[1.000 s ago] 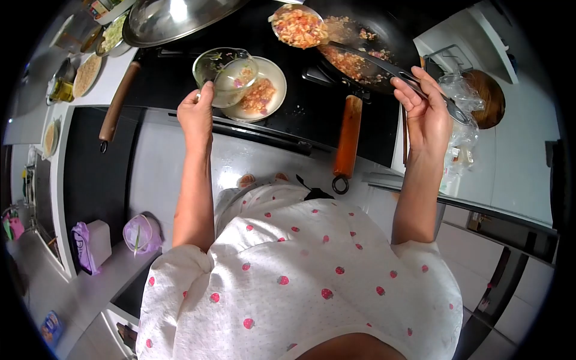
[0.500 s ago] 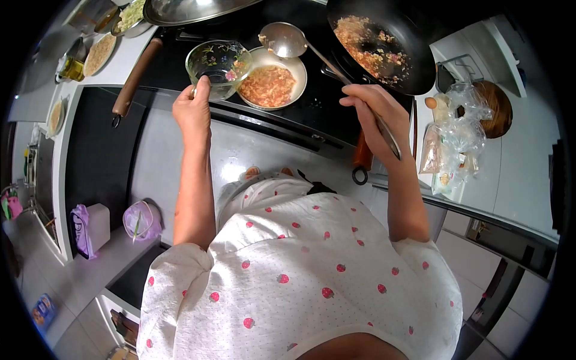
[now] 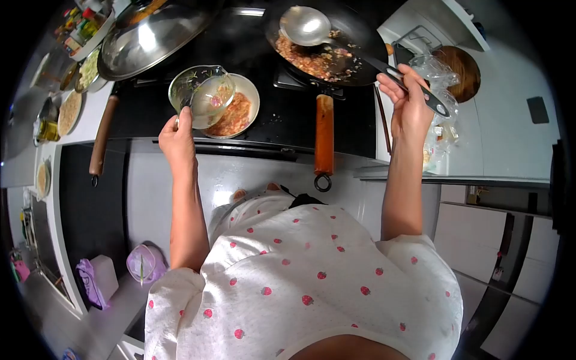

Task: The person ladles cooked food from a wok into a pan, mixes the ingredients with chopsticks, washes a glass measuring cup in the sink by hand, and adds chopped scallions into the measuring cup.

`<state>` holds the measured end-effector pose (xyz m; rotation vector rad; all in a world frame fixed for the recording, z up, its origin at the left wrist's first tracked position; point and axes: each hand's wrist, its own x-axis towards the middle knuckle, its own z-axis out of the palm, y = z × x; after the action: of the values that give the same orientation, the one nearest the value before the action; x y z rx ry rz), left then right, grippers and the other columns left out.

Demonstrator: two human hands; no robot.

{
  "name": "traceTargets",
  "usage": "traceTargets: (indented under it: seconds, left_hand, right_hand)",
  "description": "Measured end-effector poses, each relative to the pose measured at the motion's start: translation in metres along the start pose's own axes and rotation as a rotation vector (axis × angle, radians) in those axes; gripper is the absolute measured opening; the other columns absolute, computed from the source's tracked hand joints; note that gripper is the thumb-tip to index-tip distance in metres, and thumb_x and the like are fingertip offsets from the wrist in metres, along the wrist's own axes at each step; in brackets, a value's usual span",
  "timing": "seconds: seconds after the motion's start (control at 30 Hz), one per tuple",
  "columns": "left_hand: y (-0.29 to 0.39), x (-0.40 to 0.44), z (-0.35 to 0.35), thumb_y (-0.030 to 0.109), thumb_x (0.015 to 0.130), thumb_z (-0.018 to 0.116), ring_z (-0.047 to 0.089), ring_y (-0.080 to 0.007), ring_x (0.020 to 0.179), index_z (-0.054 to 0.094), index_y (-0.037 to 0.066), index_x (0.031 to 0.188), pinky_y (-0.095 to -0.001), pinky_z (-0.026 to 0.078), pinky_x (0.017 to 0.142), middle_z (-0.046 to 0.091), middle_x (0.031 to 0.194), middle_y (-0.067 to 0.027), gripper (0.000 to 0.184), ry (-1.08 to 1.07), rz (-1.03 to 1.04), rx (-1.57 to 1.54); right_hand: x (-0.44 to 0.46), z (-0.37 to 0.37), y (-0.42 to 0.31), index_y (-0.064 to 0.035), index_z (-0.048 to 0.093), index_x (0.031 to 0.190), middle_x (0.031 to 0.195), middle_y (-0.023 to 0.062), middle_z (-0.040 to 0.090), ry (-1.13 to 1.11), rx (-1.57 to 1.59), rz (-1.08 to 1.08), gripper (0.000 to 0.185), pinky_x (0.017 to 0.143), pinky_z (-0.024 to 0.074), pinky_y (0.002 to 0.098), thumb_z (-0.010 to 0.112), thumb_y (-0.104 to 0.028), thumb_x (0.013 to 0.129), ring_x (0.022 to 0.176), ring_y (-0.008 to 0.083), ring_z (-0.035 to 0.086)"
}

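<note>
My left hand [image 3: 178, 139] is closed on the handle of a clear glass jug [image 3: 193, 89], tilted slightly and overlapping the left side of a pale bowl [image 3: 255, 99]. Reddish chopped food [image 3: 233, 117] fills the bowl, which sits at the front of the stove. My right hand [image 3: 411, 107] grips the dark handle end of a metal ladle [image 3: 305, 26]. The ladle's round head is over the black wok [image 3: 367, 51], above reddish cooked bits [image 3: 309, 63]. Whether its head touches the food, I cannot tell.
The wok's wooden handle [image 3: 324, 135] points toward me over the stove's front edge. A large metal lid [image 3: 150, 45] and another brown pan handle [image 3: 105, 135] are on the left. Plastic bags [image 3: 441, 90] and a round wooden board [image 3: 461, 75] lie on the right counter.
The ladle has moved from beside the bowl to over the wok, with my right hand moving right. The jug stays over the bowl's left side. The whole view has shifted.
</note>
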<state>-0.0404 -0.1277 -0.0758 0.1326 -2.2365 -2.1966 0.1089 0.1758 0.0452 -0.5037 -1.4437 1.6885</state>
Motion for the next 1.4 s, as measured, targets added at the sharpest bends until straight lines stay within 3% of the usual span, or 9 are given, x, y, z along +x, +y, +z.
traceTargets:
  seconds: [0.13, 0.27, 0.37, 0.57, 0.77, 0.93, 1.1, 1.2, 1.4]
  left_hand:
    - [0.003, -0.003, 0.014, 0.024, 0.081, 0.061, 0.034, -0.0029, 0.05, 0.06, 0.005, 0.069, -0.0195, 0.027, 0.047, 0.044, 0.056, 0.0061, 0.023, -0.055, -0.005, -0.032]
    - [0.002, -0.004, 0.023, 0.022, 0.082, 0.061, 0.036, -0.0029, 0.053, 0.06, 0.001, 0.07, -0.0192, 0.028, 0.048, 0.048, 0.058, 0.0053, 0.024, -0.056, 0.018, -0.061]
    - [0.004, -0.005, 0.027, 0.021, 0.082, 0.061, 0.037, -0.003, 0.054, 0.062, -0.001, 0.073, -0.0187, 0.029, 0.049, 0.05, 0.061, 0.0045, 0.024, -0.065, 0.028, -0.057]
    - [0.001, -0.001, 0.033, 0.021, 0.083, 0.059, 0.04, -0.0033, 0.057, 0.063, -0.002, 0.078, -0.0183, 0.031, 0.052, 0.052, 0.064, 0.0035, 0.023, -0.109, 0.007, -0.058]
    - [0.001, 0.005, 0.036, 0.02, 0.083, 0.059, 0.043, -0.0037, 0.057, 0.063, -0.002, 0.077, -0.0179, 0.034, 0.054, 0.055, 0.065, 0.0021, 0.023, -0.106, 0.019, -0.034]
    - [0.005, 0.008, 0.04, 0.02, 0.084, 0.059, 0.044, -0.0037, 0.058, 0.062, -0.002, 0.075, -0.0174, 0.035, 0.054, 0.056, 0.065, 0.0011, 0.024, -0.116, 0.001, -0.034]
    - [0.008, 0.008, 0.039, 0.022, 0.081, 0.063, 0.033, -0.0028, 0.053, 0.058, -0.001, 0.067, -0.0191, 0.029, 0.048, 0.044, 0.056, 0.006, 0.028, -0.083, 0.026, -0.019]
    - [0.007, 0.008, 0.04, 0.022, 0.081, 0.063, 0.03, -0.003, 0.052, 0.055, 0.0, 0.063, -0.0195, 0.025, 0.047, 0.04, 0.054, 0.0067, 0.03, -0.072, 0.008, -0.077]
    - [0.0, 0.009, 0.041, 0.022, 0.08, 0.063, 0.027, -0.0036, 0.052, 0.05, 0.001, 0.06, -0.0211, 0.023, 0.046, 0.036, 0.054, 0.0072, 0.032, -0.065, 0.006, -0.067]
  right_hand:
    - [0.032, -0.02, 0.027, 0.0029, 0.058, 0.092, 0.077, 0.0085, 0.06, -0.021, -0.432, -0.25, 0.017, 0.06, 0.0478, 0.022, 0.046, -0.008, 0.087, 0.064, 0.0169, 0.063]
    - [0.053, -0.035, 0.05, 0.0036, 0.057, 0.092, 0.074, 0.0158, 0.06, -0.119, -0.812, -0.512, 0.017, 0.062, 0.0467, 0.027, 0.046, -0.006, 0.084, 0.066, 0.0188, 0.062]
    - [0.053, -0.029, 0.062, 0.0042, 0.057, 0.091, 0.075, 0.0182, 0.06, -0.229, -0.901, -0.553, 0.016, 0.061, 0.0467, 0.0288, 0.046, -0.006, 0.083, 0.066, 0.0213, 0.061]
    - [0.016, 0.012, 0.021, 0.0007, 0.06, 0.088, 0.071, 0.0074, 0.06, -0.142, -0.429, -0.067, 0.017, 0.056, 0.044, 0.0213, 0.044, -0.006, 0.085, 0.064, 0.0124, 0.062]
    - [0.012, 0.01, -0.002, 0.0029, 0.059, 0.085, 0.061, 0.0097, 0.058, -0.128, -1.06, -0.341, 0.017, 0.053, 0.046, 0.0262, 0.045, -0.005, 0.08, 0.057, 0.0163, 0.061]
    - [0.007, 0.047, 0.004, 0.0014, 0.058, 0.085, 0.067, 0.0058, 0.059, -0.083, -0.473, -0.004, 0.016, 0.05, 0.0425, 0.021, 0.045, -0.007, 0.081, 0.057, 0.013, 0.06]
    - [0.061, 0.036, 0.063, 0.0023, 0.058, 0.089, 0.07, 0.0084, 0.059, -0.091, -0.416, -0.191, 0.018, 0.051, 0.0418, 0.0225, 0.044, -0.007, 0.084, 0.057, 0.0129, 0.059]
    - [0.09, 0.023, 0.086, 0.0027, 0.058, 0.092, 0.073, 0.0128, 0.059, -0.159, -0.784, -0.526, 0.019, 0.058, 0.0448, 0.0269, 0.044, -0.007, 0.085, 0.064, 0.0164, 0.06]
    - [0.056, 0.033, 0.067, 0.0027, 0.058, 0.094, 0.08, 0.0095, 0.061, -0.362, -0.522, -0.256, 0.018, 0.065, 0.046, 0.0232, 0.045, -0.006, 0.085, 0.074, 0.0153, 0.063]
